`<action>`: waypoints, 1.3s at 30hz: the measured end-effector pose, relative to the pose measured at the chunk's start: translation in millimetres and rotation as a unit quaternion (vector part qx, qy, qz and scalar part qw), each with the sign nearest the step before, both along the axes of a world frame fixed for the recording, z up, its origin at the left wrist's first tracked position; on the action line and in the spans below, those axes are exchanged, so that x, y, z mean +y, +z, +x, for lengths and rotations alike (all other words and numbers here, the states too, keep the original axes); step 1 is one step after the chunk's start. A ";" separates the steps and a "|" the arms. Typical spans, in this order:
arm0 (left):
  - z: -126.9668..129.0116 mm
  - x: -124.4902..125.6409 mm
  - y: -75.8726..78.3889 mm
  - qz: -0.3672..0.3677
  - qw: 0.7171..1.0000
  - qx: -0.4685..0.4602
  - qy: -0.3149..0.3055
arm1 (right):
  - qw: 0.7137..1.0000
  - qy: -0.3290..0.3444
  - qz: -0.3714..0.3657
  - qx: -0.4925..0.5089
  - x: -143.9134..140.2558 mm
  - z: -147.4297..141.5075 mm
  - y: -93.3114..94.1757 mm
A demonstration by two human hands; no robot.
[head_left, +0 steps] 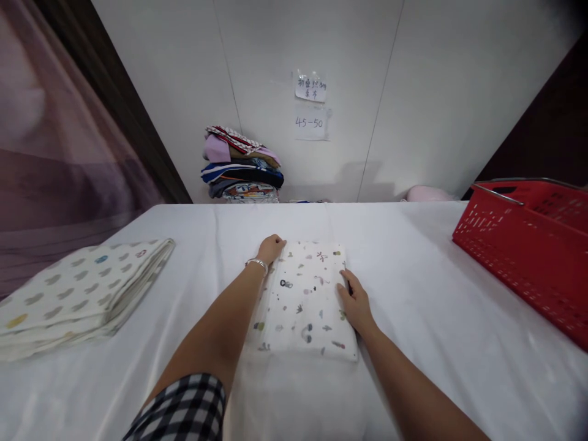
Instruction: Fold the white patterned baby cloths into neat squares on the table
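Note:
A folded white cloth (301,300) printed with small plants, rainbows and animals lies flat on the table in front of me. At its far left corner, the fingers of my left hand (271,248) are closed on the edge. My right hand (357,303) grips the right edge, thumb over the top and fingers bent at the side. Around the near end of the cloth shows a pale, see-through layer (312,392); whether it is a plastic bag I cannot tell.
A white tablecloth (404,263) covers the table. On the left lies another folded cloth (78,288) with grey prints. A red plastic basket (528,251) stands at right. Beyond the far edge rises a stack of folded fabrics (243,168), near a wall with paper notes (311,122).

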State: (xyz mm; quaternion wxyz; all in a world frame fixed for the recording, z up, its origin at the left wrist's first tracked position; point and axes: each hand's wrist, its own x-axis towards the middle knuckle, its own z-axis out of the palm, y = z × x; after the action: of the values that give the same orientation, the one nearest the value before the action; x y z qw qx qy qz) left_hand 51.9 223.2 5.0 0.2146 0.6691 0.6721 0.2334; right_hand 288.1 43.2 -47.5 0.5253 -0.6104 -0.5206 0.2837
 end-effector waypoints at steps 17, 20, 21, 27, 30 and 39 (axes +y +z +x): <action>-2.7 -41.6 13.8 0.119 0.992 0.043 -0.010 | 1.000 0.006 0.007 0.003 -0.2 -1.1 2.1; 11.9 -71.7 9.1 0.167 0.967 0.130 -0.142 | 1.000 0.006 0.010 -0.004 1.7 -0.7 -0.8; 16.3 -79.1 6.0 0.160 0.959 0.158 -0.171 | 1.000 0.005 0.009 -0.006 2.4 -0.6 -1.8; 23.2 -86.6 -6.1 0.039 0.968 0.209 -0.134 | 1.000 0.018 0.021 -0.010 4.8 0.6 -4.0; 19.9 -82.3 -5.8 0.029 0.974 0.181 -0.135 | 0.999 0.019 0.024 -0.012 5.1 1.1 -4.8; 1.7 -104.5 2.5 0.029 0.996 0.067 -0.053 | 1.000 0.017 0.021 -0.012 7.2 3.4 -4.7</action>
State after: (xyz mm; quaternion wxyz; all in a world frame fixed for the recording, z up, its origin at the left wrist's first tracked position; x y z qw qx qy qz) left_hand 53.6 118.7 7.4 0.1618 0.7242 0.6410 0.1962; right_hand 291.6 50.4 -52.3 0.5269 -0.5938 -0.5430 0.2737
